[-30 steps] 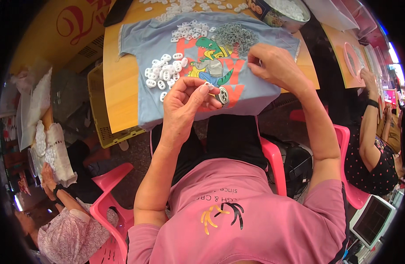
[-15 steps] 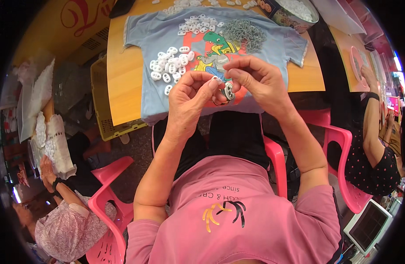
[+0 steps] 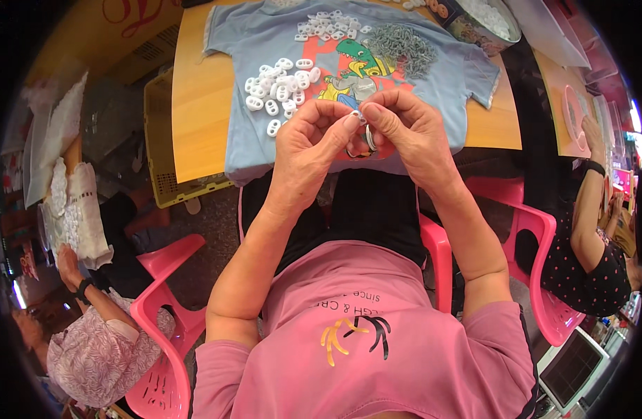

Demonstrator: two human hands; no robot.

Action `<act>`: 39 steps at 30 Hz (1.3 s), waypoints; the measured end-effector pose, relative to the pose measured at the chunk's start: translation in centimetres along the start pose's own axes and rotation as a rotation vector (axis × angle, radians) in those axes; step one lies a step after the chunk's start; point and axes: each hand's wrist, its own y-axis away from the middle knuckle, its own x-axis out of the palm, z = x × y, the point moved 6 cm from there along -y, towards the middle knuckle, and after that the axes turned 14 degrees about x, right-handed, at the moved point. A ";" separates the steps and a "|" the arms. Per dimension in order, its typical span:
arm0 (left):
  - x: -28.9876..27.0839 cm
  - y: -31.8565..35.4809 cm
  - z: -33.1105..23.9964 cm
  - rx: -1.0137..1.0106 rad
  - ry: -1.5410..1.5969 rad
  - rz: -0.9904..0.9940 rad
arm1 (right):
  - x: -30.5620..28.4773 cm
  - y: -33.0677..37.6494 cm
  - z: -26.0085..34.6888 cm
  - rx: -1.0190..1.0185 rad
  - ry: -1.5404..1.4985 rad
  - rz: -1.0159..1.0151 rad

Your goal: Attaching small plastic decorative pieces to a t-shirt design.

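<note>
Both my hands meet above the near edge of a blue T-shirt with a dinosaur print, spread over the table. My left hand pinches a small white plastic piece between thumb and fingers. The right hand is closed in a pinch against that piece; whatever its fingertips hold is hidden. A white oval piece shows edge-on between the hands, below the right thumb; which hand supports it I cannot tell. Left of my hands lies a pile of white two-holed oval pieces.
Smaller white pieces and a heap of grey screw-like parts lie farther back on the shirt. A tin of white pieces stands at the far right. A yellow crate is left of the table. People sit at both sides.
My right hand has come down and inward, its fingertips now meeting the small white piece in my left hand. The white oval piece has turned from showing its face to edge-on.
</note>
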 end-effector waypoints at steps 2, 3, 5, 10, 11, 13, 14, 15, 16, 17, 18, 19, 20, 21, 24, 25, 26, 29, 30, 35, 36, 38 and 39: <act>0.0 0.0 0.0 0.003 0.004 0.000 | 0.0 0.1 0.0 -0.015 -0.004 -0.020; 0.0 0.0 -0.1 0.003 0.000 -0.006 | 0.1 0.1 0.0 -0.031 0.009 -0.014; 0.0 0.1 0.0 0.002 -0.004 -0.014 | 0.3 0.2 0.1 -0.047 0.022 -0.006; 0.0 0.4 0.2 0.082 -0.077 -0.077 | 0.6 0.5 0.4 -0.131 0.114 -0.117; 0.2 0.5 0.2 0.082 -0.077 -0.076 | 0.6 0.5 0.4 -0.131 0.114 -0.118; 0.2 0.6 0.1 0.113 -0.082 -0.114 | 0.7 0.3 0.3 -0.103 0.070 -0.108; 0.4 0.6 -0.1 0.112 -0.080 -0.111 | 0.7 0.2 0.3 -0.104 0.070 -0.112; 0.6 0.6 -0.4 0.119 -0.097 -0.112 | 0.7 0.1 0.3 -0.092 0.018 -0.089; 0.8 0.4 -0.8 0.126 -0.113 -0.113 | 0.7 -0.1 0.2 -0.080 -0.034 -0.066; 1.0 0.2 -1.3 0.126 -0.113 -0.112 | 0.5 -0.1 0.4 -0.080 -0.035 -0.067; 1.1 0.0 -1.5 0.086 -0.091 -0.100 | 0.4 0.0 0.8 -0.091 -0.045 -0.040; 1.2 -0.1 -1.5 0.047 -0.069 -0.088 | 0.3 0.2 1.2 -0.102 -0.054 -0.013; 1.1 -0.2 -1.6 0.049 -0.070 -0.088 | 0.2 0.3 1.5 -0.103 -0.054 -0.012; 1.1 -0.3 -1.5 0.029 -0.009 -0.079 | 0.2 0.4 1.8 -0.105 -0.072 0.013; 1.2 -0.4 -1.3 0.012 0.065 -0.068 | 0.1 0.6 2.4 -0.104 -0.072 0.031; 1.2 -0.4 -1.3 0.016 0.081 -0.067 | 0.1 0.6 2.4 -0.100 -0.052 0.026; 1.3 -0.4 -1.3 0.015 0.082 -0.065 | -0.1 0.6 2.3 -0.101 -0.051 0.024; 1.5 -0.3 -1.4 -0.001 0.096 -0.074 | -0.5 0.7 2.5 -0.198 0.095 -0.017; 1.4 -0.3 -1.4 -0.008 0.108 -0.072 | -0.5 0.9 2.8 -0.242 0.145 -0.052; 1.6 -0.2 -1.4 -0.024 0.152 -0.092 | -0.4 1.3 3.3 -0.436 0.352 -0.191; 1.6 -0.1 -1.6 0.003 0.111 -0.100 | -0.2 1.4 3.2 -0.428 0.385 -0.194; 1.8 -0.1 -1.6 0.030 0.069 -0.107 | 0.2 1.6 3.3 -0.420 0.418 -0.197; 1.8 -0.1 -1.9 0.112 0.013 -0.114 | 0.5 1.7 3.3 -0.425 0.340 -0.177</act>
